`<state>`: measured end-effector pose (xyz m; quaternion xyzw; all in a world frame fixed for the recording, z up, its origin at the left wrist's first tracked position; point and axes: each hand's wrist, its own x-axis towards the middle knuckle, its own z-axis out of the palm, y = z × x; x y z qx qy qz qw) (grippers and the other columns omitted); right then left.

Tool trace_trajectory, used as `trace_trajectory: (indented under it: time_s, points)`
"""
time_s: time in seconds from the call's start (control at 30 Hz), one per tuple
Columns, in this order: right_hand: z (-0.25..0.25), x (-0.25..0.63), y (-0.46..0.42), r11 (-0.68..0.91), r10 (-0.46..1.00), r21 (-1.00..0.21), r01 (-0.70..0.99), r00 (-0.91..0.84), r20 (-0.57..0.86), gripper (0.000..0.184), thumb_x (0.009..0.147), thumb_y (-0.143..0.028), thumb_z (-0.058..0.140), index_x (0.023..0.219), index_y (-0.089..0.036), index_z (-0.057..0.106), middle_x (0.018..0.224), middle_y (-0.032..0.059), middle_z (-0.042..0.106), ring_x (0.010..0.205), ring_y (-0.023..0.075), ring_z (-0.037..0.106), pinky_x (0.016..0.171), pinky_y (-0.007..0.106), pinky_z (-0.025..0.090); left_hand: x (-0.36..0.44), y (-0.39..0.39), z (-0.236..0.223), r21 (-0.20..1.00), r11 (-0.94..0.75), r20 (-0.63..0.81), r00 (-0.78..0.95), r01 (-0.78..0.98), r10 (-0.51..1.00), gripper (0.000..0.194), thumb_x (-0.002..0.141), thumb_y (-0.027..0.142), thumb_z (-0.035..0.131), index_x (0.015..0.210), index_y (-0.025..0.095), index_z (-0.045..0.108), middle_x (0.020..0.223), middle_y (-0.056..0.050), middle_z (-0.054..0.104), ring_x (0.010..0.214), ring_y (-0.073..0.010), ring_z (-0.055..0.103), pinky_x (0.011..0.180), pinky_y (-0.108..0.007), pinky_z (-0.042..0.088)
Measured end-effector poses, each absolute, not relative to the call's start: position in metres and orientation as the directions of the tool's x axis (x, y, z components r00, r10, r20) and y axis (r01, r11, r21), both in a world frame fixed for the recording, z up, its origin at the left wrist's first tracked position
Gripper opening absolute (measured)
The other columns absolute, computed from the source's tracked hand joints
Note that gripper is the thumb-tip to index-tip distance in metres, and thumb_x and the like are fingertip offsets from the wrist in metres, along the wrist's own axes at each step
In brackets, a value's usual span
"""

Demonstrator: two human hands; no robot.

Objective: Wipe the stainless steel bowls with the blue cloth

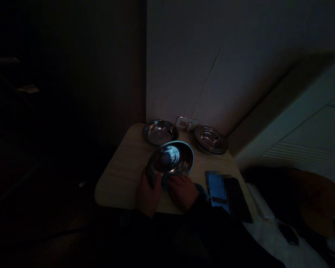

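A shiny metal bowl (185, 158) is tilted up over the front of a small pale table, its opening facing away from me. My left hand (148, 193) grips the bowl's near left rim, thumb on the inside. Over the near rim lies my right hand (183, 190), fingers closed on a dark teal cloth (165, 181) pressed against the bowl. Part of the cloth also shows to the right of that hand. The room is dim, so the hidden fingertips cannot be made out.
The pale table (117, 178) also bears a metal basin (160, 133) at the back left and a stack of metal dishes (211, 140) at the back right. A lit phone (217, 190) lies on the right beside a dark flat case (237, 199). A wall socket (186, 123) sits behind.
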<state>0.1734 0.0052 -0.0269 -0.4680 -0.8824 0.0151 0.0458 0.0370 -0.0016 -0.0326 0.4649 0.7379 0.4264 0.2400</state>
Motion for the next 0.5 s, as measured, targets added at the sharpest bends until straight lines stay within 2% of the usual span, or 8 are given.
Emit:
trace_trajectory:
  time_s: [0.07, 0.17, 0.3, 0.4, 0.5]
  points:
    - [-0.031, 0.17, 0.004, 0.568, 0.823, -0.091, 0.818, -0.561, 0.095, 0.026, 0.085, -0.022, 0.047, 0.111, -0.021, 0.055, 0.111, 0.004, 0.059, 0.095, 0.0204, 0.049, 0.081, 0.033, 0.036, 0.04, -0.003, -0.036, 0.819, 0.236, 0.036, -0.458, 0.523, 0.888, 0.053, 0.081, 0.044, 0.046, 0.123, 0.013, 0.043, 0.101, -0.015, 0.064, 0.085, -0.0241, 0.064, 0.066, -0.032, 0.048]
    - [-0.031, 0.175, 0.003, 0.584, 0.81, -0.092, 0.806, -0.573, 0.121, 0.024, 0.085, -0.022, 0.049, 0.108, -0.022, 0.057, 0.109, 0.0044, 0.06, 0.093, 0.0191, 0.049, 0.079, 0.032, 0.036, 0.039, -0.002, -0.038, 0.782, 0.276, 0.015, -0.459, 0.559, 0.888, 0.048, 0.085, 0.038, 0.038, 0.125, 0.012, 0.039, 0.089, -0.014, 0.067, 0.069, -0.0226, 0.065, 0.055, -0.03, 0.045]
    - [-0.015, 0.203, 0.01, 0.592, 0.804, 0.044, 0.805, -0.593, 0.039, 0.025, 0.086, -0.02, 0.047, 0.109, -0.021, 0.057, 0.111, 0.0078, 0.058, 0.096, 0.0215, 0.048, 0.075, 0.034, 0.034, 0.036, -0.001, -0.036, 0.757, 0.285, 0.024, -0.461, 0.587, 0.887, 0.042, 0.086, 0.032, 0.037, 0.122, 0.012, 0.043, 0.081, -0.012, 0.068, 0.063, -0.0214, 0.064, 0.051, -0.028, 0.042]
    - [-0.002, 0.219, 0.019, 0.53, 0.846, 0.147, 0.835, -0.534, -0.018, 0.025, 0.087, -0.019, 0.043, 0.108, -0.019, 0.058, 0.113, 0.0094, 0.057, 0.095, 0.0238, 0.048, 0.074, 0.037, 0.033, 0.039, -0.001, -0.035, 0.747, 0.259, 0.044, -0.433, 0.613, 0.9, 0.042, 0.085, 0.031, 0.039, 0.122, 0.013, 0.043, 0.077, -0.011, 0.068, 0.06, -0.0213, 0.063, 0.049, -0.027, 0.04]
    - [-0.004, 0.211, 0.02, 0.521, 0.853, 0.148, 0.841, -0.521, -0.039, 0.024, 0.087, -0.018, 0.043, 0.105, -0.018, 0.058, 0.111, 0.0099, 0.058, 0.095, 0.0239, 0.048, 0.073, 0.037, 0.034, 0.043, -0.001, -0.037, 0.744, 0.237, 0.074, -0.43, 0.625, 0.9, 0.044, 0.084, 0.03, 0.039, 0.124, 0.012, 0.042, 0.072, -0.009, 0.067, 0.055, -0.0199, 0.062, 0.047, -0.026, 0.039]
